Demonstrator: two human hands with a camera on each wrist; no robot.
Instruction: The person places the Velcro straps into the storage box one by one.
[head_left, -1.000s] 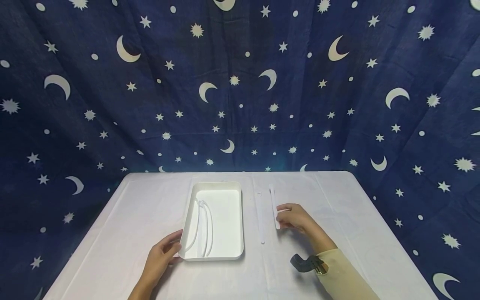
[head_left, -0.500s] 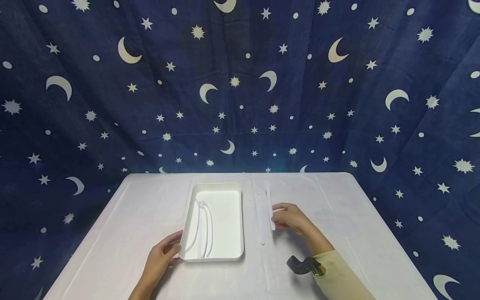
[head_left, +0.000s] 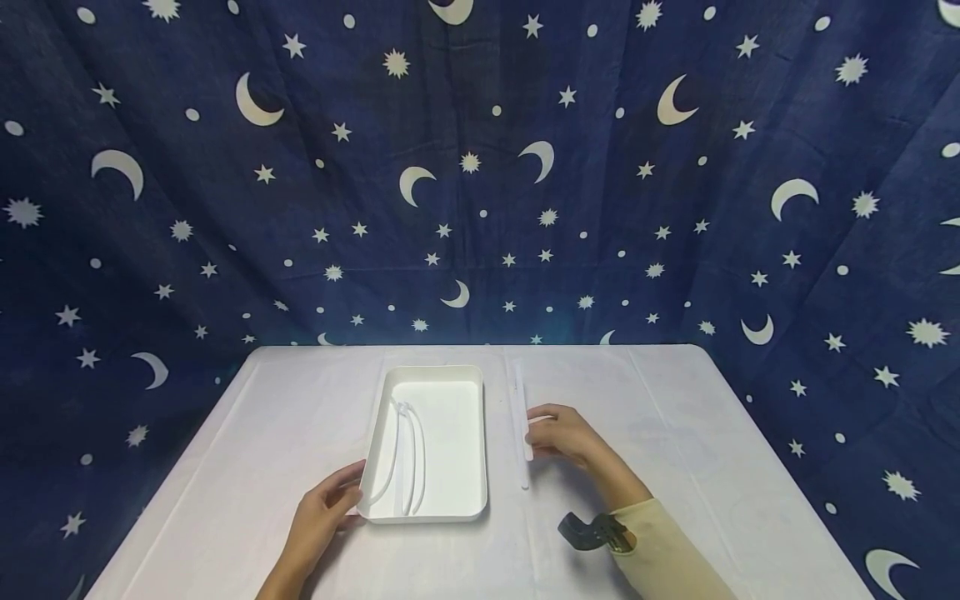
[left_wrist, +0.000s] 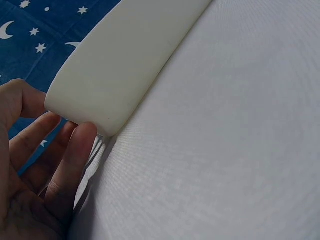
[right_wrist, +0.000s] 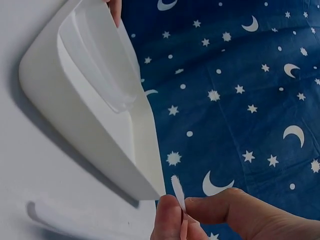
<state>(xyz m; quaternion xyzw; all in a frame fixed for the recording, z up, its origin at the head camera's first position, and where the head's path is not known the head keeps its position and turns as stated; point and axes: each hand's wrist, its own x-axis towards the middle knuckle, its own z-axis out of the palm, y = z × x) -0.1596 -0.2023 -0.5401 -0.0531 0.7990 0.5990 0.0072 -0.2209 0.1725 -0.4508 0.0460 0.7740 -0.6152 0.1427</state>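
Observation:
My left hand (head_left: 322,518) holds the front left corner of a shallow white rectangular tray (head_left: 453,454), its thumb and fingers at the wall (left_wrist: 120,65). Inside the tray's left half lie several thin white strips (head_left: 408,458), some of them curved. Just right of the tray, my right hand (head_left: 564,433) pinches another slim white strip (head_left: 528,450) between thumb and fingers. Its tip (right_wrist: 177,186) pokes up past the fingertips in the right wrist view and looks rough-edged. Beneath or beside it, a further white strip (head_left: 524,482) lies on the table; in the head view the two overlap.
A white cloth (head_left: 262,433) covers the table. Behind it hangs a dark blue curtain (head_left: 480,208) with moons and stars. A black camera mount (head_left: 588,532) sticks out from the right wrist beside the beige sleeve (head_left: 667,550).
My right hand has moved left with the strip it pinches, bringing it over the strip on the table. The left hand and the tray have stayed in place.

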